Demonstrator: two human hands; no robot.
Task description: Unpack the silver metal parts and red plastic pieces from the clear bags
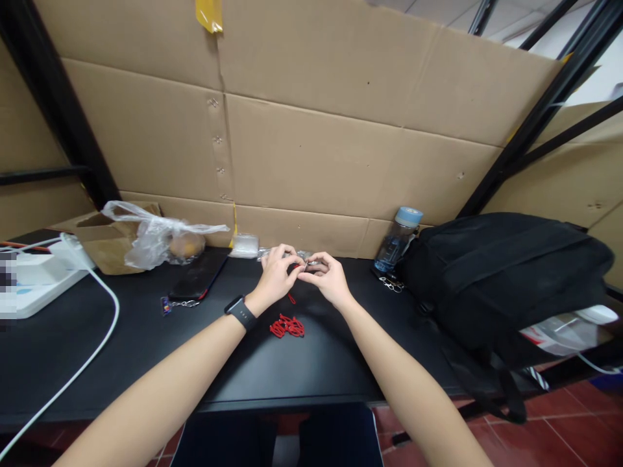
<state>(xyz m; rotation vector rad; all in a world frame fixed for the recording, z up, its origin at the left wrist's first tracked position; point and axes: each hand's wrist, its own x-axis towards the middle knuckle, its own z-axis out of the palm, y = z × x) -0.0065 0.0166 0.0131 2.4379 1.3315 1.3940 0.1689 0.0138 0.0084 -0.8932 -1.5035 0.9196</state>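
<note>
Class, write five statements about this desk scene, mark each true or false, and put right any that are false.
1. A black watch is worn on the left wrist. True.
2. A red bundle lies on the black desk. True.
3. The bottle has a red lid. False: its lid is light blue.
4. The backpack is to the right of the bottle. True.
5. The left grip and right grip are far apart. False: they are close together over the desk, at a small item too tiny to identify.
</note>
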